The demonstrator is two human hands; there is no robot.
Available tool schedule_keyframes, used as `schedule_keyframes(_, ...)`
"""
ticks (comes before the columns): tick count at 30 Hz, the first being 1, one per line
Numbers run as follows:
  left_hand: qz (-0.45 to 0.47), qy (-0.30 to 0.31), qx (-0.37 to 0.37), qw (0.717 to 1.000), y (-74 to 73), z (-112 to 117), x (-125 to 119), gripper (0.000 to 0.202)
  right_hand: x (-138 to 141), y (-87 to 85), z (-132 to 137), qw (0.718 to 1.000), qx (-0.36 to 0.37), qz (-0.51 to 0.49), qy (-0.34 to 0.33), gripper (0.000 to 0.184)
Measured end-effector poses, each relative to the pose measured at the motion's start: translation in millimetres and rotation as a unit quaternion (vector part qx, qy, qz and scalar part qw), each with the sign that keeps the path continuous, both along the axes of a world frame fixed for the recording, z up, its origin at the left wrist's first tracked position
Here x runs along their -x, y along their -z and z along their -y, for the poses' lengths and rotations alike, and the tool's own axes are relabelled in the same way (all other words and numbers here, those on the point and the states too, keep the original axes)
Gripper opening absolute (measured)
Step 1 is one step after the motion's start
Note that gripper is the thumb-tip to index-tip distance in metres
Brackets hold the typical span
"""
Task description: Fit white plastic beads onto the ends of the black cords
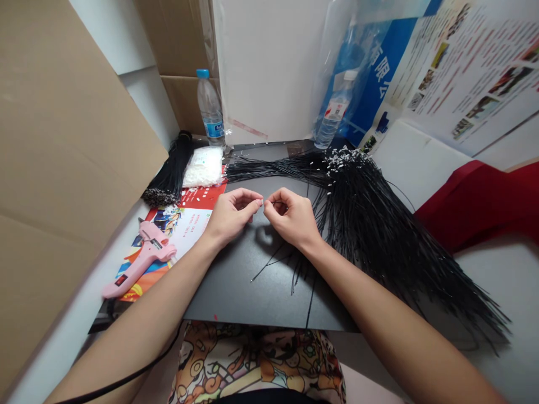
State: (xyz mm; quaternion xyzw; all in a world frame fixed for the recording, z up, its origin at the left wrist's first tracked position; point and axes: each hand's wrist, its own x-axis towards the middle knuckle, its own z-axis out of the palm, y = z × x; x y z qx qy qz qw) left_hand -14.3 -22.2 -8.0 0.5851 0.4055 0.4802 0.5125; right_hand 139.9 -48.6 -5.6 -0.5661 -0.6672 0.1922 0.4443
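Observation:
Both hands meet above the middle of the grey tabletop (236,280), fingertips almost touching. My left hand (234,214) is closed in a pinch on a tiny whitish piece (263,203), whose details are too small to make out. In the pinched fingers of my right hand (292,216) is a thin black wire, its end at that piece; most of it is hidden by the hand. Beside my right forearm spreads a large bundle of black wires (379,224), with many small white tips (345,160) at its far end. More black wires (273,168) lie behind the hands.
A pink glue gun (145,255) lies on colourful printed sheets (196,224) at left. Behind it are a bag of white pieces (204,166) and another black wire bundle (177,163). Two plastic bottles (210,109) (334,112) stand at the back. Cardboard (63,168) flanks the left.

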Motion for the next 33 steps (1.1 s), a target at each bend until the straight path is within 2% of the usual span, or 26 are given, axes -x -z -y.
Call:
schedule_keyframes(10,0.047,-0.009,0.061,0.997,0.4,4.0,-6.6,0.018,4.3,5.3,0.0,1.0,-0.003,-0.022,0.003,0.017)
schedule_keyframes(17,0.104,-0.001,0.101,0.989,2.6,3.0,-6.6,0.021,8.1,2.4,1.9,0.999,-0.009,-0.043,0.0,0.016)
schedule_keyframes(33,0.179,-0.004,0.147,0.973,-0.5,6.1,-11.0,0.023,5.4,3.0,1.3,0.998,-0.026,-0.057,-0.001,0.012)
